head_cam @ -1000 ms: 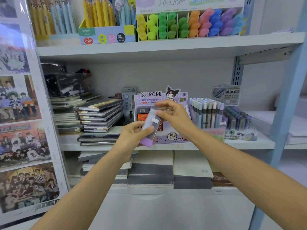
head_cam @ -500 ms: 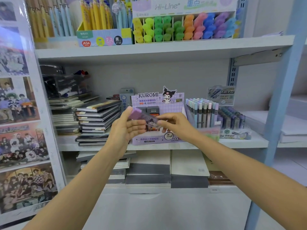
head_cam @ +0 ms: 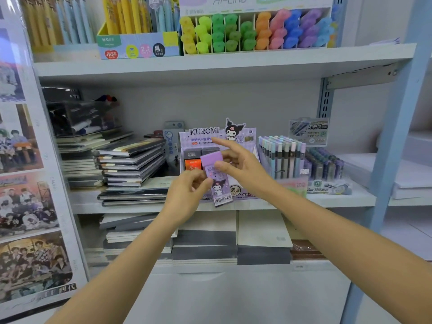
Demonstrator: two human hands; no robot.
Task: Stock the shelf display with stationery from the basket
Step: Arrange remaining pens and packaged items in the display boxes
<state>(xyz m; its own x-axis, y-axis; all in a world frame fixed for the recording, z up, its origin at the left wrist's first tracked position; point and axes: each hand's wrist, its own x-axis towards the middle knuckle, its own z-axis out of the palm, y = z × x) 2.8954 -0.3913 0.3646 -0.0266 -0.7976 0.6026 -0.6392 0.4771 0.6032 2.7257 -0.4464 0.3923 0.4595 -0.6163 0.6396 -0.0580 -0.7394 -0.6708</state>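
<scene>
Two pinches hold the case (head_cam: 218,183), likely light, stiff and slick: my left hand (head_cam: 187,196) on its lower left edge, my right hand (head_cam: 244,170) nearer the top.

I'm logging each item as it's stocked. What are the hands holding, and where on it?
A flat purple Kuromi-printed pack: the left hand pinches its left edge near the middle, the right hand pinches its upper right edge.

We cannot read the small print on the purple packet (head_cam: 218,183); the left hand (head_cam: 187,196) and the right hand (head_cam: 243,167) cover its sides. They also hide much of the display box (head_cam: 203,134) behind it. The top edge cuts off the yellow pens (head_cam: 126,15) on the upper shelf (head_cam: 210,64).
</scene>
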